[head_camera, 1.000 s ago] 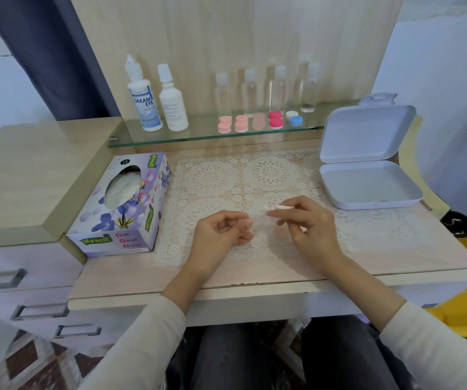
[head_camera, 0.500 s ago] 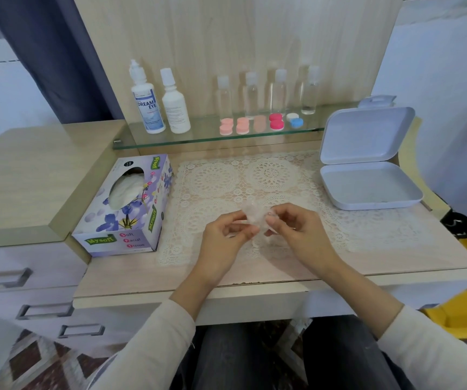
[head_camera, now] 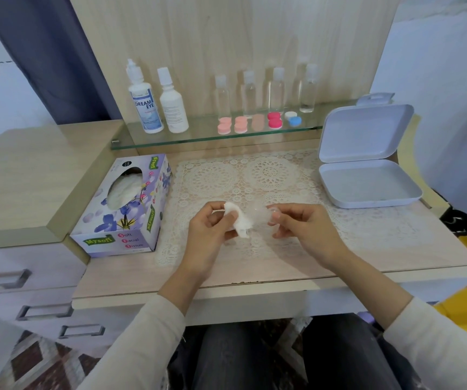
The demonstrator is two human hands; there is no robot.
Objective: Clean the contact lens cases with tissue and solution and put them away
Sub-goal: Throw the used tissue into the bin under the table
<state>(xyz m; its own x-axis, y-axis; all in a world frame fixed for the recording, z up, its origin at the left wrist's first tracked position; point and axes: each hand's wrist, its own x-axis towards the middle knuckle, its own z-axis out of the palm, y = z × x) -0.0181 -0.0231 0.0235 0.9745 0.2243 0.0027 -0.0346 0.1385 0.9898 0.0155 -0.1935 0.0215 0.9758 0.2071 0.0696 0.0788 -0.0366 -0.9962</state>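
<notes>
Nearest the front edge of the surface (head_camera: pixel 283 274), above the lace mat (head_camera: pixel 255 178): both hands raised and close together. Left hand (head_camera: pixel 212 229) has its fingers curled round a crumpled white tissue wad (head_camera: pixel 239 220). Right hand (head_camera: pixel 302 229) pinches a clear lens case piece (head_camera: pixel 260 213) between thumb and fingertips; the piece is blurred, cannot tell cup from cap. Wad and clear piece meet, or very nearly.

Left of the hands: tissue box (head_camera: pixel 125 209) lying on the surface, tissue showing in its top opening.

Right and further back: white hinged box (head_camera: pixel 367 187), lid standing open.

Behind these: glass shelf (head_camera: pixel 198 136). On it, left to right: DREAM EYE solution bottle (head_camera: pixel 145 105), second white bottle (head_camera: pixel 172 105), two pale pink cases (head_camera: pixel 224 125), peach case (head_camera: pixel 258 121), deep pink case (head_camera: pixel 275 120), white-and-blue case (head_camera: pixel 292 118). Four clear bottles (head_camera: pixel 278 88) stand upright behind the cases, against the wood back panel (head_camera: pixel 226 38).
</notes>
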